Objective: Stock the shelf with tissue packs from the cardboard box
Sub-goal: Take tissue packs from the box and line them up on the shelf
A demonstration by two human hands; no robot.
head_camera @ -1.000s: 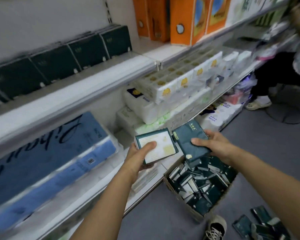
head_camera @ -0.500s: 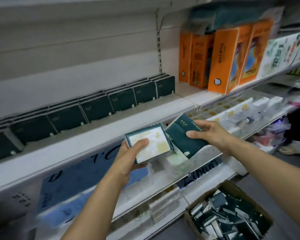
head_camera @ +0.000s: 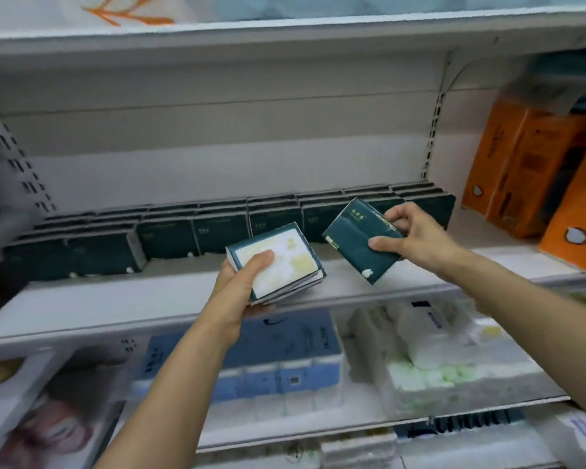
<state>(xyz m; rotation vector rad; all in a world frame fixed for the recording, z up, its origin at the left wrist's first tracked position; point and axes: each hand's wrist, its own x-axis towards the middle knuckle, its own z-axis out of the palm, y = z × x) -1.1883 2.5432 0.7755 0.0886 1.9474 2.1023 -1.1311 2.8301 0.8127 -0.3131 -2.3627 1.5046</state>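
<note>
Both hands and their packs are now sitting higher, level with the stocked shelf [head_camera: 149, 299]; the cardboard box is no longer showing. Left hand [head_camera: 241, 282] is gripping a small stack of tissue packs [head_camera: 278, 262], thumb curled over the pale face. Right hand [head_camera: 410, 238] is pinching one dark green pack [head_camera: 356, 238], tilted, just beside the stack. Behind both, a row of shelved packs [head_camera: 217, 228] is standing upright.

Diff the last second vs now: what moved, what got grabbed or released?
Both hands rose from above the cardboard box, now out of view, to the shelf with the dark row. Unchanged: left hand grips its stack, right hand its green pack. Nothing released.
</note>
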